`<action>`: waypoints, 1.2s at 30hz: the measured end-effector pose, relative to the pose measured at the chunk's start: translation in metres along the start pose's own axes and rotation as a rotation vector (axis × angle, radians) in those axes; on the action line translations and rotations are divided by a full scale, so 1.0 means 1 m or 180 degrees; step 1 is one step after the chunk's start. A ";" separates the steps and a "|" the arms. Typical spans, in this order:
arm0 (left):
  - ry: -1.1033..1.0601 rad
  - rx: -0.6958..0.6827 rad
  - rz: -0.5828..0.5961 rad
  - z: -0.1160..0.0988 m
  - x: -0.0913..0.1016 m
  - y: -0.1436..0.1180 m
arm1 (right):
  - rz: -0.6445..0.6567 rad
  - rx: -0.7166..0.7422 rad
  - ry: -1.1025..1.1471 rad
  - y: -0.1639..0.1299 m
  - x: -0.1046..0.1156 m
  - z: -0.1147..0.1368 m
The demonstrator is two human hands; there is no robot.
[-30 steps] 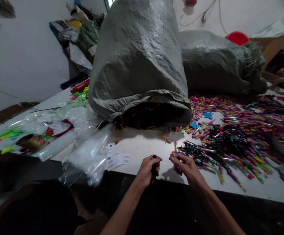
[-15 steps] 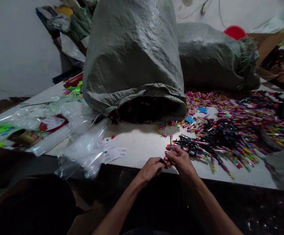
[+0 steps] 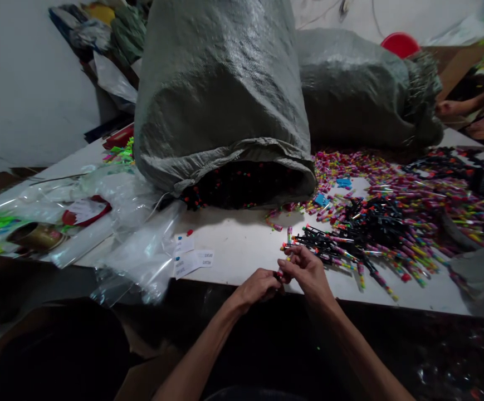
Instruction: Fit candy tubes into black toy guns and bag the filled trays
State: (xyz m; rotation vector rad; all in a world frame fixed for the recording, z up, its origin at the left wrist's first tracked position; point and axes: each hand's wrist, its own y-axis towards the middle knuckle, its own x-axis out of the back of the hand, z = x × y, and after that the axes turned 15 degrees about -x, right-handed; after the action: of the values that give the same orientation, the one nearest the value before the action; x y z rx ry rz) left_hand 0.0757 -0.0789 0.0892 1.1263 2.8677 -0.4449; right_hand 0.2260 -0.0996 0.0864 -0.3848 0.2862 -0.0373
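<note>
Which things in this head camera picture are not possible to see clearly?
- The small piece between the left hand and right hand: fingers cover it, dim light.
- Print on the paper labels: too small.
- Contents of the open grey sack: shadowed.
- Another person's arm: cut by the right edge.

small workshop | woven sacks [image 3: 225, 94] | heaped plastic parts [image 3: 392, 217] | worktable [image 3: 242, 245]

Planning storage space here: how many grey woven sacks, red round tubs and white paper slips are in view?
Grey woven sacks: 2 (open one, tied one)
Red round tubs: 1
White paper slips: 2 ()
Total: 5
</note>
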 end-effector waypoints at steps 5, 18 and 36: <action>-0.0152 -0.0160 0.0071 -0.003 0.002 0.000 | 0.0071 0.0129 -0.0213 0.000 0.001 0.002; 0.3496 -0.1197 -0.1328 -0.022 0.075 0.079 | -0.2810 0.1258 -0.2270 0.020 0.092 0.055; 0.3852 -0.0443 -0.1908 -0.020 0.134 0.111 | -0.0768 0.0470 -0.5035 0.118 -0.026 0.012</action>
State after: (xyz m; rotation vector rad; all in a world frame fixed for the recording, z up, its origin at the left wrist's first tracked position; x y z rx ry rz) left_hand 0.0524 0.0925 0.0629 0.5227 4.1412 0.7273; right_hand 0.2025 0.0160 0.0595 -0.2082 -1.3189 0.0171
